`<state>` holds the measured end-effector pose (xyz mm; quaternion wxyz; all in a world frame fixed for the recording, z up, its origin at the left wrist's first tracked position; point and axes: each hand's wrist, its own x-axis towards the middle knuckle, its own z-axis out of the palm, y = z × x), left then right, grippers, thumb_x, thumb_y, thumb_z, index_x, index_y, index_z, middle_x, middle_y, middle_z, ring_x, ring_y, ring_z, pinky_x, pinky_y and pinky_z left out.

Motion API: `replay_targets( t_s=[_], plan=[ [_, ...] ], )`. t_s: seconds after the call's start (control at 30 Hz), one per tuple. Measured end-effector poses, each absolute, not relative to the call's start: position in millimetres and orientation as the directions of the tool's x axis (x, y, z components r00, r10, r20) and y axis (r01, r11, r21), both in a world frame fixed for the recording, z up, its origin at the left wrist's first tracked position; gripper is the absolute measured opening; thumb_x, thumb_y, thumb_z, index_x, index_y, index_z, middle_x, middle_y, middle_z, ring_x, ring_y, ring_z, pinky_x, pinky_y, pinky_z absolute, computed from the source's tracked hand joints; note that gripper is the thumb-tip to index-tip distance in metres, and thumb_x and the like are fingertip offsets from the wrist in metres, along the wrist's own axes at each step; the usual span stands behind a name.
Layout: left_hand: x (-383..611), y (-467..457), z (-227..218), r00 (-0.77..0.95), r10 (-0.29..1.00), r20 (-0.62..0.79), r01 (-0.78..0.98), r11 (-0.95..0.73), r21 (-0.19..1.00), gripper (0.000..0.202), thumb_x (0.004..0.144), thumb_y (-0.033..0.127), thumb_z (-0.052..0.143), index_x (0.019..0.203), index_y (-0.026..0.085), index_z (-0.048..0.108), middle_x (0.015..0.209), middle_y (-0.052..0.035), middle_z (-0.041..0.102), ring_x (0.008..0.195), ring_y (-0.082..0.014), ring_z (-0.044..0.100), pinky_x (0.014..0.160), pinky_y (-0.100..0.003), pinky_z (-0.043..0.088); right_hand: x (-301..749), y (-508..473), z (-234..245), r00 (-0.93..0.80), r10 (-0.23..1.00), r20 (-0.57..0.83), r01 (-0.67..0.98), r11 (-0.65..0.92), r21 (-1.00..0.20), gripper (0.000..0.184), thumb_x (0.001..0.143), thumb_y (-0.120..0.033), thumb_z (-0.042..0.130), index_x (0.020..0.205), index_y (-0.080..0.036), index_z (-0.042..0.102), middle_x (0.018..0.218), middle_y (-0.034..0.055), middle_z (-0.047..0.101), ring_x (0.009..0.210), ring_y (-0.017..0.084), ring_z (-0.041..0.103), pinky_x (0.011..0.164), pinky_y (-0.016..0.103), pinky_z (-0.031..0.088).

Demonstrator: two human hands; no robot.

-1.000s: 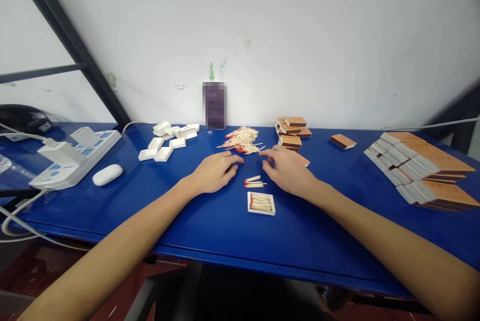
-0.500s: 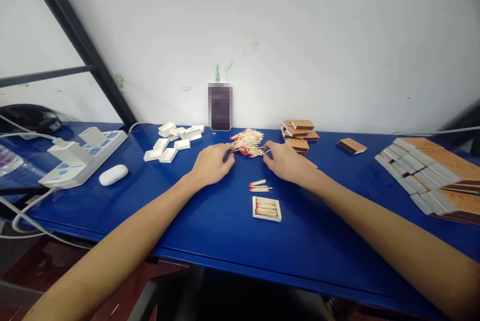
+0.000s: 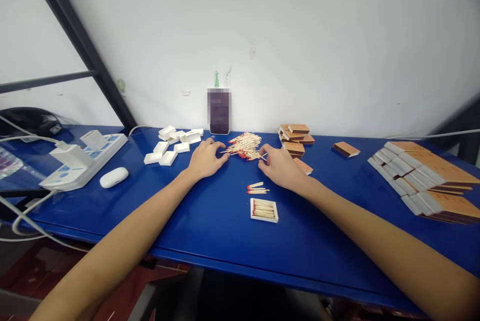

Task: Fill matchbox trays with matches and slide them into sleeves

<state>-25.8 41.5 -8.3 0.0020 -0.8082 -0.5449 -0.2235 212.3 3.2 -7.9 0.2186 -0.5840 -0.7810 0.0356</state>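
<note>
A heap of red-tipped matchsticks point(image 3: 245, 145) lies in the middle of the blue table. My left hand point(image 3: 207, 158) rests at the heap's left edge, thumb and fingers apart, holding nothing that I can see. On the heap's right side, my right hand point(image 3: 279, 165) pinches a matchstick point(image 3: 263, 155) between thumb and fingers. Nearer to me are a few loose matches point(image 3: 257, 191) in a small row, heads to the left. Just below them sits a white matchbox tray point(image 3: 276, 212), partly filled with matches lying side by side.
Empty white trays point(image 3: 167, 158) lie at the back left. Matchbox sleeves point(image 3: 294, 149) are piled behind my right hand, with a single matchbox point(image 3: 346, 149) farther right. Stacked matchboxes point(image 3: 431, 166) stand far right. A phone point(image 3: 219, 113), earbud case point(image 3: 114, 177) and power strip point(image 3: 82, 168) are also there.
My left hand has drawn back slightly left from the heap, its fingers spreading. My right hand has moved a little toward me with the matchstick. The view has shifted slightly.
</note>
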Motion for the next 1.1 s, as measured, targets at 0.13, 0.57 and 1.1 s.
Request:
replay_targets(
  t_s=[0.13,0.57,1.1],
  plan=[
    [-27.6,51.5,-8.9,0.279,0.893,0.352,0.89,-0.378,0.253,0.024,0.089,0.032,0.056,0.101,0.018,0.071,0.09,-0.007,0.062,0.087,-0.0227,0.06,0.084,-0.036,0.047,214.7,6.0,-8.1,-0.157,0.95,0.268,0.908,0.246,-0.338,0.015,0.087,-0.018,0.053,0.099,-0.015,0.061,0.081,0.0072,0.068,0.078,0.02,0.06,0.064,0.028,0.036],
    [-34.8,29.0,4.7,0.344,0.848,0.404,0.826,-0.478,0.299,0.015,0.091,0.024,0.048,0.089,0.017,0.062,0.091,-0.0054,0.062,0.087,-0.0195,0.058,0.082,-0.034,0.046,224.6,-8.4,11.4,-0.076,0.953,0.294,0.836,0.221,-0.502,0.012,0.075,-0.02,0.059,0.064,-0.02,0.055,0.064,0.0016,0.065,0.062,0.015,0.06,0.058,0.027,0.041],
    [6.8,-23.3,3.7,0.737,0.648,0.191,0.561,-0.745,0.362,0.034,0.1,0.031,0.037,0.096,0.023,0.07,0.094,-0.0032,0.064,0.093,-0.0194,0.057,0.087,-0.037,0.04,218.4,-37.6,14.1,-0.272,0.946,0.174,0.636,0.313,-0.706,0.018,0.079,-0.018,0.059,0.089,-0.017,0.074,0.078,0.0028,0.075,0.072,0.017,0.069,0.067,0.027,0.052]
  ],
)
